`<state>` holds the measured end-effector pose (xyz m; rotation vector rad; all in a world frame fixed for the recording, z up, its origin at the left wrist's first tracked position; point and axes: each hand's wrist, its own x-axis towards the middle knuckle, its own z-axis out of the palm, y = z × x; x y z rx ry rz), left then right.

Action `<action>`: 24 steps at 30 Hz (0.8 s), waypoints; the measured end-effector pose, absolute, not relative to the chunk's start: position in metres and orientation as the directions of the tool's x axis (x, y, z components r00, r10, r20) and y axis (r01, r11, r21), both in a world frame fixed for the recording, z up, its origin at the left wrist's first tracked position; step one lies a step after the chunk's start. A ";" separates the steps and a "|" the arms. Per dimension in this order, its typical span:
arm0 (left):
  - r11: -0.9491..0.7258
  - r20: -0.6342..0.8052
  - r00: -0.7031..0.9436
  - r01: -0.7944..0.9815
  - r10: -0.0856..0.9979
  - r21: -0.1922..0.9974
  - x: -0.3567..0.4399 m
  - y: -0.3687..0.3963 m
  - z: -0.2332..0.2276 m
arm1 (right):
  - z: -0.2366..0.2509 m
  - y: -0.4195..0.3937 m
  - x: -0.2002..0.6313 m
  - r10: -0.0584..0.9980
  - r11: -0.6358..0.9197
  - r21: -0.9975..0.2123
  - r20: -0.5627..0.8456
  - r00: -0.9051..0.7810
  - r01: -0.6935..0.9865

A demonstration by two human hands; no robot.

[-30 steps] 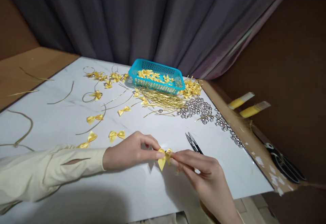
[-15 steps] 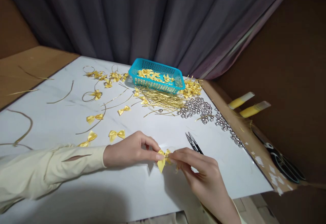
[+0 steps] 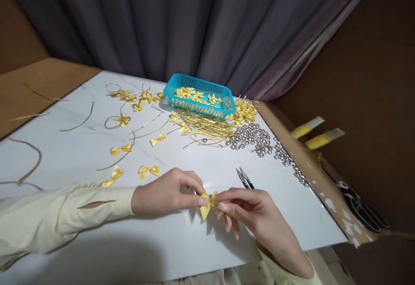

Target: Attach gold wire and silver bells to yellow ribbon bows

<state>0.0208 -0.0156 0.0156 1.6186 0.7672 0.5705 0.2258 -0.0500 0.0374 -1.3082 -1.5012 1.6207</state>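
Since the earlier frames the right hand (image 3: 256, 213) has turned over, its wrist dropped toward the near edge and its free fingers now curling under; the left hand (image 3: 168, 192) sits where it was, and the small yellow bow (image 3: 207, 203) is pinched between the two as before.

Both hands are nearly closed in fingertip pinches on the bow: the left thumb and forefinger take its left loop, the right thumb and forefinger its knot or right loop; which of the two I cannot tell, since the fingers cover it. It hangs just above the white surface (image 3: 181, 250), near the front edge, with the thread snips (image 3: 245, 178) just beyond the right hand.

By its look the bow will handle as a very light, soft thing; satin ribbon, likely slippery, easily crushed or pulled out of shape; the centre knot seems the firmest place to hold, the loops and tails giving way under pressure.

It is glossy golden yellow, one tail pointing down below the fingers; like bows lie scattered on the surface, and more fill the turquoise basket (image 3: 197, 103) at the back.
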 end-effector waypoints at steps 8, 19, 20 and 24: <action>-0.430 0.256 0.660 0.113 0.706 0.896 0.022 -0.022 0.014 | 0.041 -0.047 0.228 0.834 -0.313 -0.933 -0.360 -0.419 0.180; -0.479 0.314 0.595 0.137 0.740 0.867 0.024 -0.023 0.012 | 0.041 -0.060 0.232 0.841 0.474 -0.684 0.165 -0.515 0.555; -0.425 0.270 0.592 0.136 0.759 0.895 0.024 -0.022 0.013 | 0.042 -0.059 0.234 0.826 0.502 -0.663 0.176 -0.535 0.556; -0.210 0.101 0.580 0.124 0.809 0.970 0.023 -0.019 0.014 | 0.047 -0.054 0.247 0.804 0.543 -0.596 0.167 -0.571 0.591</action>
